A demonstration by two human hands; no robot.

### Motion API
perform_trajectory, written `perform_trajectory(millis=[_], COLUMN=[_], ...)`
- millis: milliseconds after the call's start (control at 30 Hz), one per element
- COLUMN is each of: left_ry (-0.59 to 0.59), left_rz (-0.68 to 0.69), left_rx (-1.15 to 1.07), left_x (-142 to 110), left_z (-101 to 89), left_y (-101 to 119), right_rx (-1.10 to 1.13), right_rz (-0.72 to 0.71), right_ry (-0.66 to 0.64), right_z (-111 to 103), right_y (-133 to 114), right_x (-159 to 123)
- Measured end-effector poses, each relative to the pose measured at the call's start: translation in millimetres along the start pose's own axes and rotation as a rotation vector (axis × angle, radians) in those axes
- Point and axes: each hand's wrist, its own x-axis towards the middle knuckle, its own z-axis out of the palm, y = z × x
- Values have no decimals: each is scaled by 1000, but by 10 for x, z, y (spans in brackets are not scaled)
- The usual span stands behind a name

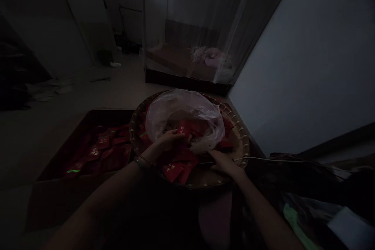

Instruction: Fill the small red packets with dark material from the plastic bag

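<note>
In the dim light, my left hand (pixel 170 140) pinches a small red packet (pixel 184 128) with pale lettering. It holds the packet over the mouth of a clear plastic bag (pixel 202 103). The bag lies open in a round woven basket (pixel 243 136), with more red packets and pale pieces inside. My right hand (pixel 224 163) is low at the basket's near right side, closed around something dark and slim that I cannot make out. A thin white cord (pixel 269 159) runs from that hand to the right. Several loose red packets (pixel 177 168) lie in the basket's near part.
At the left, a cardboard box (pixel 84 116) holds many red packets (pixel 102 140). Behind stands a bed (pixel 175 56) under a mosquito net. A pale wall (pixel 316 66) rises on the right, with dark cloth and a green item (pixel 293 218) at lower right.
</note>
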Motion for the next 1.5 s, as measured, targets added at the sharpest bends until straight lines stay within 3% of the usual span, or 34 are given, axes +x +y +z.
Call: perform_trajectory(millis=[200,300,400,567,667,900,1200,1500], left_ry=[75,51,17,-59,-44,-76,-102,-83], left_rz=[19,19,17,16,26,1,-2,-13], left_rx=[113,150,213,283,291,369,322,427], left_x=[-79,-113,-130,-98,-93,-120,-144,-167], left_z=[12,55,141,324,384,282,264,213], left_y=[27,29,2,-69,-70,-47,56,63], right_rx=[241,351,402,448,528,620,631,640], right_rz=[13,8,0,24,43,56,33,56], right_ry=[-127,-30,103,158,185,98,138,115], right_z=[-514,-767,-881,-878,-871,-930,-881,-843], right_y=[123,139,-19,-407,-498,-477,-510,-509], right_x=[-101,-140,-59,227,320,309,363,368])
